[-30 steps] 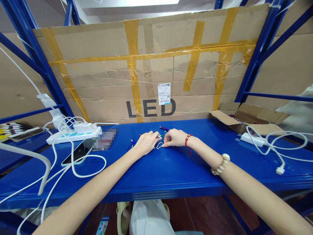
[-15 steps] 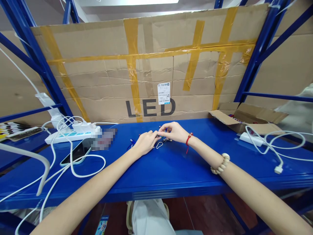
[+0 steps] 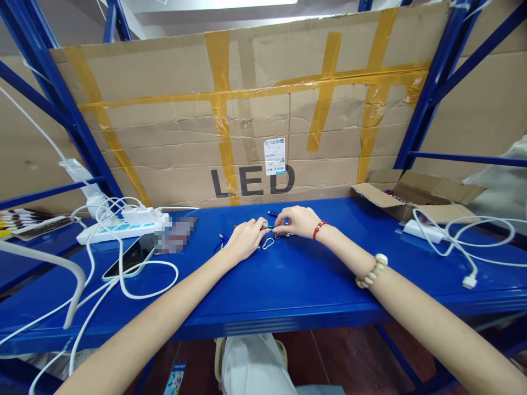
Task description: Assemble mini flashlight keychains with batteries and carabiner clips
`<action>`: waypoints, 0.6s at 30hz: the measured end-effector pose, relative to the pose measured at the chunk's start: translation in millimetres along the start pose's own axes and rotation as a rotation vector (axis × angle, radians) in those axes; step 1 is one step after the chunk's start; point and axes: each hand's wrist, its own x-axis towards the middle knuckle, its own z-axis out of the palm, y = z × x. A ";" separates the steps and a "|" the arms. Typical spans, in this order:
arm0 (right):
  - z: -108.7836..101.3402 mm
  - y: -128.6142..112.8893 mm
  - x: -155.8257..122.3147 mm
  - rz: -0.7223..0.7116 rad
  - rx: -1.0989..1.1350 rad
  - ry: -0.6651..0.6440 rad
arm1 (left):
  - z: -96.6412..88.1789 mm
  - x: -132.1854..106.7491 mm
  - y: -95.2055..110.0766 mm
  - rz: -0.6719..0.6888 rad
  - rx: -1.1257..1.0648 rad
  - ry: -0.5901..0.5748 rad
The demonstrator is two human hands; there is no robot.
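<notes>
Both my hands meet at the middle back of a blue metal shelf (image 3: pixel 288 285). My left hand (image 3: pixel 246 239) is curled, its thumb and fingers pinched on one end of a small green keychain item (image 3: pixel 269 226). My right hand (image 3: pixel 297 221) pinches the other end of it from the right. A silver carabiner clip (image 3: pixel 268 243) lies on the shelf just under the two hands. A small blue-purple pen-like piece (image 3: pixel 272 214) lies behind them, and another blue piece (image 3: pixel 223 239) sits to the left of my left hand.
A taped cardboard sheet marked LED (image 3: pixel 253 182) stands behind. To the left lie a white power strip (image 3: pixel 119 227), a phone (image 3: pixel 130 255) and white cables (image 3: pixel 123 280). An open cardboard box (image 3: pixel 415 196) and a white charger with cable (image 3: pixel 453 241) are at the right.
My right hand rose and reached back over the small pieces, then came down again beside my left hand. My left hand stayed in place. The view shifted slightly.
</notes>
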 end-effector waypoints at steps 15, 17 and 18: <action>20.5 -4.9 2.5 -0.011 0.050 -0.018 | 1.2 -0.1 -1.2 0.034 0.004 0.011; 21.5 -4.5 2.5 -0.012 0.047 -0.026 | 1.9 -0.2 -1.8 0.028 -0.003 0.010; 22.2 -4.1 2.6 -0.018 0.041 -0.033 | 2.1 -0.1 -1.8 0.027 -0.004 0.010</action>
